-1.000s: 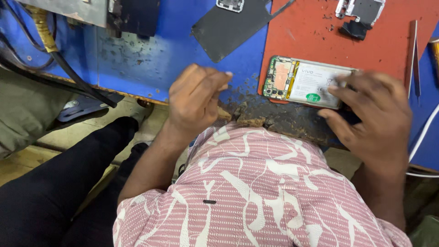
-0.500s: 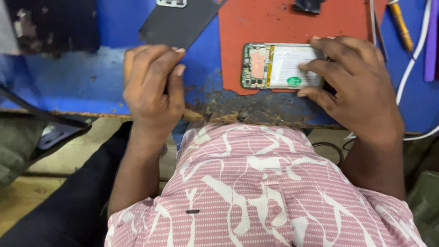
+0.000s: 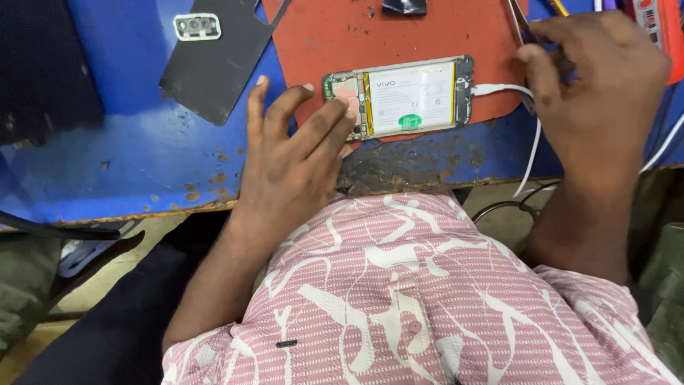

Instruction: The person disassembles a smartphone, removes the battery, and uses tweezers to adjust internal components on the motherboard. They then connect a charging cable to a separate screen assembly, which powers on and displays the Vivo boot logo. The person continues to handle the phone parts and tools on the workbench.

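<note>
1. A dark back cover is lying on the blue bench, left of the red mat.
2. The opened phone is lying on the mat, white cable plugged in.
3. The left hand, fingers spread, is touching the phone's left end.
4. The right hand is curling beside the cable; its grip is unclear.

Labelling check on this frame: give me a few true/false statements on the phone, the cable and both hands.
1. The opened phone lies on the red mat. True.
2. A white cable is plugged into the phone's right end. True.
3. The left hand is lifting the phone off the mat. False: its fingers rest at the phone's left end, and the phone lies flat.
4. The dark back cover is fitted on the phone. False: it lies apart on the blue bench.
5. The right hand is beyond the phone's cable end. True.
</note>
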